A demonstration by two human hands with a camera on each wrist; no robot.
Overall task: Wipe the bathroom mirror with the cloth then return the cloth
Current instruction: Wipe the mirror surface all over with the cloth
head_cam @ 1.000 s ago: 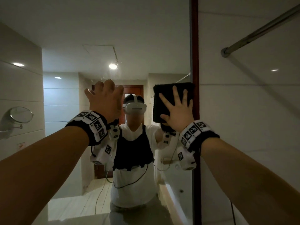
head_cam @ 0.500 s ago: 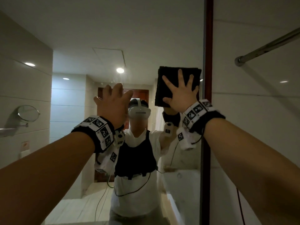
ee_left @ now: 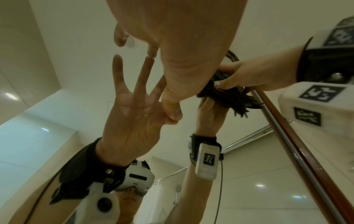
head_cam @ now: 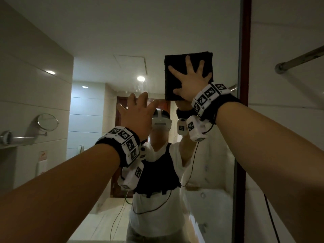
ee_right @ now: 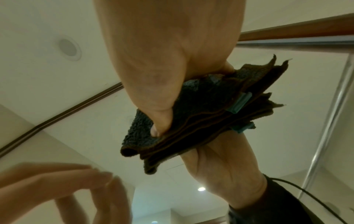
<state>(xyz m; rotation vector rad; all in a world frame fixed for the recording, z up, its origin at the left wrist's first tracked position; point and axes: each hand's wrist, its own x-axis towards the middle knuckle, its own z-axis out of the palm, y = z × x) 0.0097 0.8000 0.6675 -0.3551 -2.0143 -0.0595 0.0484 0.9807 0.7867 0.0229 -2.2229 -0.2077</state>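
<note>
The bathroom mirror (head_cam: 105, 32) fills the left and middle of the head view, with a brown wooden frame (head_cam: 245, 50) along its right edge. A dark folded cloth (head_cam: 188, 74) lies flat on the glass, high up and a little left of the frame. My right hand (head_cam: 190, 81) presses it there with spread, straight fingers. From the right wrist view I see the cloth (ee_right: 201, 109) squeezed between my palm and the glass. Lower and to the left, my left hand (head_cam: 138, 111) rests on the glass with straight fingers (ee_left: 151, 51), holding nothing.
A metal rail (head_cam: 298, 62) runs along the tiled wall (head_cam: 289, 155) right of the frame. A round shaving mirror on an arm (head_cam: 47, 121) shows at the far left. The glass reflects a person wearing a headset and a dark vest.
My right hand has slid the cloth up the glass and a little left, away from the wooden frame. The left hand stays on the glass at about the same spot.
</note>
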